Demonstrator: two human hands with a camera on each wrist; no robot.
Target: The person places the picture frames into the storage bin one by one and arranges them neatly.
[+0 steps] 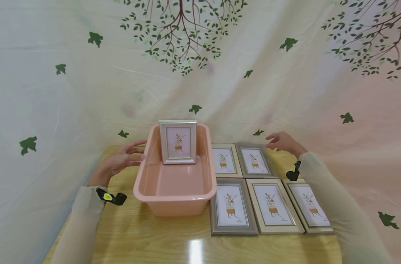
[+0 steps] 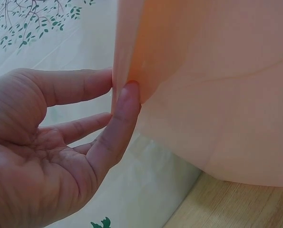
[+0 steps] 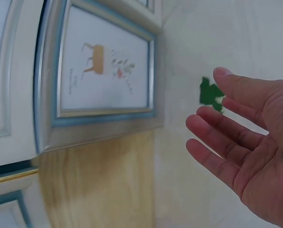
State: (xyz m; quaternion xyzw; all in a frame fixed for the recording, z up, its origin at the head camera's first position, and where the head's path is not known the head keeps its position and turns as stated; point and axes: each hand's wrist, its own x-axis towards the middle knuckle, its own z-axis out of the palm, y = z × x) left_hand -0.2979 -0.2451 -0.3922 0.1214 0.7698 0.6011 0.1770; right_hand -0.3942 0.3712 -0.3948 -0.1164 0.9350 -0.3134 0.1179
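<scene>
A pink plastic tub (image 1: 175,198) stands on the wooden table. My left hand (image 1: 124,160) is at its left side, fingers spread and fairly straight, with fingertips touching the rim (image 2: 123,52) in the left wrist view. Inside the tub, a silver-edged picture frame (image 1: 178,142) stands upright against the far end. To the right, my right hand (image 1: 284,142) hovers just beyond a grey picture frame (image 1: 256,161) at the back of the table. Its fingers (image 3: 222,137) are loosely bent and hold nothing.
Right of the tub lie a cream frame (image 1: 234,151), a grey frame (image 1: 216,216), another cream frame (image 1: 284,205) and one partly hidden frame (image 1: 296,198) under my right forearm. A curtain (image 1: 233,99) with leaf prints hangs behind the table (image 1: 147,242).
</scene>
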